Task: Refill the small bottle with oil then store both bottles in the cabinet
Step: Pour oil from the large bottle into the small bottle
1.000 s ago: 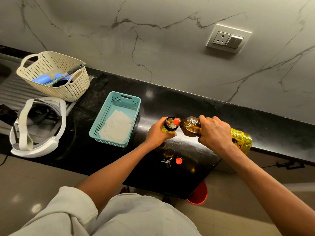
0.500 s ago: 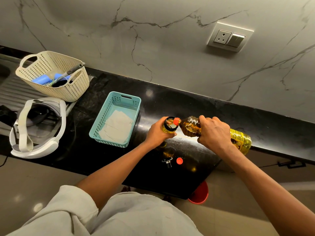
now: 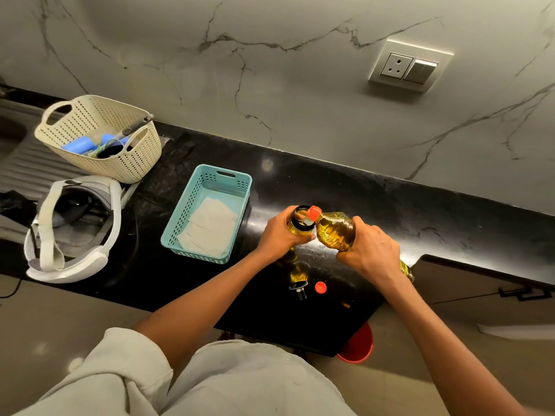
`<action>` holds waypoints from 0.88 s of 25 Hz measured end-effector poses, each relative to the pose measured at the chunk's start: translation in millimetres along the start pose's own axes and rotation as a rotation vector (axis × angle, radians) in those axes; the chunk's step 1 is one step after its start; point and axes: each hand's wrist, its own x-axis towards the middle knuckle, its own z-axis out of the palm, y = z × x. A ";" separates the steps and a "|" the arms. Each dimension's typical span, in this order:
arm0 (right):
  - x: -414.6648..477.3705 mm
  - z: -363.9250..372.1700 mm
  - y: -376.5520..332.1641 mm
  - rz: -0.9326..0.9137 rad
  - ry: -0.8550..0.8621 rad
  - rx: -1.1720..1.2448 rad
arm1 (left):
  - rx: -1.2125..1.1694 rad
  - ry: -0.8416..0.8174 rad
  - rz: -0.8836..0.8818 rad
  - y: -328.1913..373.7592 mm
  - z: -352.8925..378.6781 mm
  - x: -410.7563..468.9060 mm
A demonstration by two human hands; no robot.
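Large oil bottle (image 3: 335,232) base swung nearer, now mostly behind right hand (image 3: 371,250) clamped round it. Neck stays at small bottle (image 3: 301,223) mouth, above countertop (image 3: 330,187). Left hand (image 3: 279,235) fingers wrap small bottle. Tilt slowly, keep neck centred, watch fill level.

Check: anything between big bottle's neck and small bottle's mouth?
Nothing visible. Neck of the large oil bottle sits at the open mouth of the small bottle; red cap and black stopper lie aside.
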 end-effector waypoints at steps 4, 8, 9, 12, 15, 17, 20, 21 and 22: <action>-4.5 6.3 4.0 0.012 0.043 0.107 | 0.000 -0.006 0.024 3.1 3.2 -2.7; -8.6 14.0 8.0 0.015 0.108 0.211 | 0.003 -0.012 0.046 3.3 2.5 -2.8; -9.7 15.8 8.9 0.009 0.126 0.238 | 0.007 -0.012 0.050 3.6 2.3 -2.7; -10.2 19.7 12.2 0.001 0.163 0.426 | 0.006 -0.005 0.049 3.9 1.9 -2.9; -4.3 25.0 13.8 0.039 0.210 0.808 | 0.022 0.007 0.028 -3.4 1.1 -2.5; 6.9 32.8 13.4 0.111 0.257 1.021 | 0.041 0.009 0.017 -8.6 0.4 -0.8; 23.4 48.1 4.7 0.182 0.325 1.210 | 0.069 0.020 0.005 -14.2 1.7 3.9; 27.7 52.6 -0.3 0.190 0.352 1.227 | 0.079 0.028 -0.007 -15.2 2.5 5.5; 31.7 57.4 -5.5 0.193 0.385 1.238 | 0.083 0.038 -0.021 -16.9 3.5 7.0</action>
